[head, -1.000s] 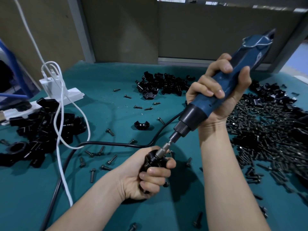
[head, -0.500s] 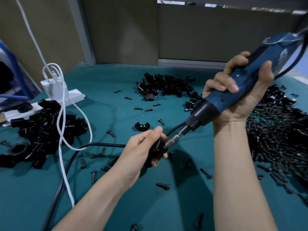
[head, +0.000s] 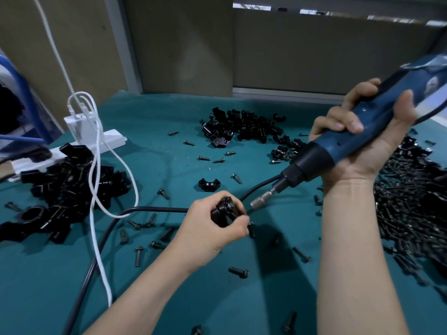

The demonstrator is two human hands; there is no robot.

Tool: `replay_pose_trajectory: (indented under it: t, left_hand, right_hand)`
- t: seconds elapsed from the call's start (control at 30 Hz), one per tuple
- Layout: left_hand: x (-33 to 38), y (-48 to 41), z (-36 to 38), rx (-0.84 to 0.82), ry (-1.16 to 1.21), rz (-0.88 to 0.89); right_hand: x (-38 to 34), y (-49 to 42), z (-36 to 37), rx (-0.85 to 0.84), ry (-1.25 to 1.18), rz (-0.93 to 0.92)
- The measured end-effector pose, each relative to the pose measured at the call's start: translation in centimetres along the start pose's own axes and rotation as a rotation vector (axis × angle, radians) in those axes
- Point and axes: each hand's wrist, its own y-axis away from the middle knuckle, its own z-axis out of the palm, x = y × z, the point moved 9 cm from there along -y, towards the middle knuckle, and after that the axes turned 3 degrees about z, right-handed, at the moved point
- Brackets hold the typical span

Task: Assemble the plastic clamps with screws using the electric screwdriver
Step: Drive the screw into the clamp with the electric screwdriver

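Your left hand [head: 215,228] grips a black plastic clamp [head: 223,210] low over the teal table [head: 169,298], fingers curled round it and the thumb pinching its near side. Whether a screw sits in it I cannot tell; the part is dark and partly covered. Your right hand [head: 362,146] holds the blue electric screwdriver [head: 382,122] with fingers and thumb wrapped round the body, the tool tilted down to the left. Its metal bit [head: 262,200] is just beside the clamp, not touching it.

A heap of black screws [head: 416,201] lies at your right, and single screws are scattered across the table. One clamp half [head: 209,184] lies alone beyond your left hand, with a pile of clamp parts [head: 244,129] further back. More black clamps [head: 67,184] are heaped at the left beside a white power strip [head: 106,143]. A white cable [head: 96,189] drapes over that heap, and a black cable [head: 150,209] runs across the table behind your left hand.
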Motion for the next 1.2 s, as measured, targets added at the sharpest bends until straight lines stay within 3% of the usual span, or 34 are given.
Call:
replay_pose_trajectory:
  t: [0.17, 0.63, 0.8, 1.2]
  left_hand:
    - [0.0, 0.0, -0.2, 0.031, -0.177, 0.025]
    - [1.3, 0.4, -1.3, 0.157, -0.179, 0.071]
    - [1.1, 0.4, -1.4, 0.161, -0.150, 0.059]
    - [0.7, 0.3, -1.9, 0.194, -0.226, 0.044]
  right_hand:
    - [-0.1, -0.1, 0.0, 0.064, 0.088, -0.041]
    - [3.2, -0.5, 0.1, 0.118, 0.209, 0.005]
    - [3.7, -0.6, 0.4, 0.072, 0.129, 0.018]
    - [4.0, -0.5, -0.3, 0.099, 0.229, -0.002]
